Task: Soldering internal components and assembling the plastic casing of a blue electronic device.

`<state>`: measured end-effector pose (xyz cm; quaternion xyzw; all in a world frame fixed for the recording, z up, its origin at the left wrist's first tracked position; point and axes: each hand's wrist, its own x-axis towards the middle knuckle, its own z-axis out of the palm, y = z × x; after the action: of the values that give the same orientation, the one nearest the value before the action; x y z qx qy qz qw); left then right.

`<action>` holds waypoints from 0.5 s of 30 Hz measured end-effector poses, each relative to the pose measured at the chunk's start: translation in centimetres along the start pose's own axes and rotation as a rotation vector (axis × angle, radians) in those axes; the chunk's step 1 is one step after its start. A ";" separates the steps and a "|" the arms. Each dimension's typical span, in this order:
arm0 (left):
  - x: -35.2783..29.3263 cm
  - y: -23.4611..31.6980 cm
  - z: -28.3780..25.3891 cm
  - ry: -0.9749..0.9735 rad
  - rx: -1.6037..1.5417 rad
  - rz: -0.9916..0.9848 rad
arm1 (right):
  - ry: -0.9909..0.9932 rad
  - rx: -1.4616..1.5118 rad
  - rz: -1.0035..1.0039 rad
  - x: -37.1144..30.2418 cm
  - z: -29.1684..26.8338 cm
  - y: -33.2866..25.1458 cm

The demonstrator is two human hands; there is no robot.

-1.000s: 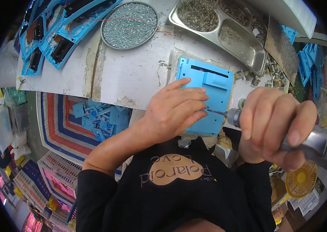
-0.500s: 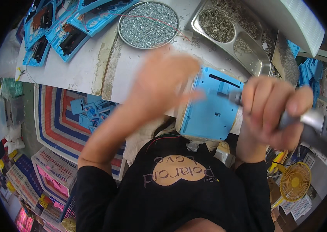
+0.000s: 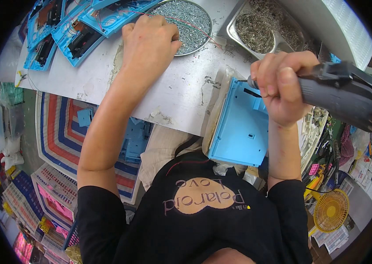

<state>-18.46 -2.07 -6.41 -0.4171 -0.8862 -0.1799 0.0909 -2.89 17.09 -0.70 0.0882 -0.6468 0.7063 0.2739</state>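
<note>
Light-blue plastic makes up the flat housing panel point(image 3: 241, 127) right of the centre of the frame, which lies on a pale, worn pad point(image 3: 216, 112) at the near edge of the whitish desk point(image 3: 181, 92), its lower end close to the wearer's black shirt point(image 3: 150, 229). A dark slot runs near the panel's upper end, and a small rectangular hole sits lower down. The right hand point(image 3: 285, 83) is wrapped firmly around the front of a dark grey power screwdriver point(image 3: 344, 97), whose body points off to the right edge; its bit is at the panel's upper left corner, though whether it touches is too small to tell. At the top, left of centre, the left hand point(image 3: 153, 39) has its fingers bent over the left side of a round metal dish point(image 3: 211, 27) filled with silvery screws point(image 3: 190, 22); whether the fingertips pinch a screw cannot be told. A thin red wire point(image 3: 194, 27) crosses the dish. Opened blue housings point(image 3: 80, 42) with black parts inside crowd the upper left, and a compartmented steel tray point(image 3: 281, 45) of small metal pieces point(image 3: 254, 31) stands at the upper right. Lower right shows a yellow fan point(image 3: 331, 211).
</note>
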 end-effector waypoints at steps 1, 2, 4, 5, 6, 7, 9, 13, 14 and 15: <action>0.1 0.0 0.0 -0.019 0.008 0.019 | -0.002 -0.030 0.010 -0.1 0.1 -0.1; 0.1 -0.1 0.1 -0.040 0.019 0.035 | 0.000 -0.059 0.023 -0.3 0.1 -0.1; 0.0 -0.2 0.3 -0.019 0.003 0.027 | -0.037 -0.021 0.028 -0.2 0.5 -0.6; 0.1 -0.1 0.4 -0.008 -0.011 0.027 | -0.055 -0.010 0.018 -0.1 0.2 -0.5; 0.1 0.0 0.4 0.020 -0.029 0.028 | -0.072 0.002 0.012 -0.1 -0.1 -0.5; 0.0 0.0 0.4 0.047 -0.048 0.028 | -0.076 0.012 0.006 -0.1 -0.2 -0.8; -0.1 -0.1 0.6 0.120 -0.079 0.041 | -0.073 0.015 -0.021 0.1 -0.3 -0.9; 0.0 0.1 1.2 0.227 -0.130 0.049 | -0.023 0.082 -0.086 0.5 -0.2 -0.6; 0.0 0.3 1.2 0.234 -0.140 0.041 | -0.022 0.098 -0.076 0.4 -0.2 -0.6; 0.0 0.4 1.2 0.232 -0.157 0.039 | -0.020 0.105 -0.070 0.4 -0.2 -0.6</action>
<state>-18.14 -1.31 -7.39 -0.4163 -0.8447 -0.2940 0.1633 -2.90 17.36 -0.02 0.1323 -0.6080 0.7284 0.2869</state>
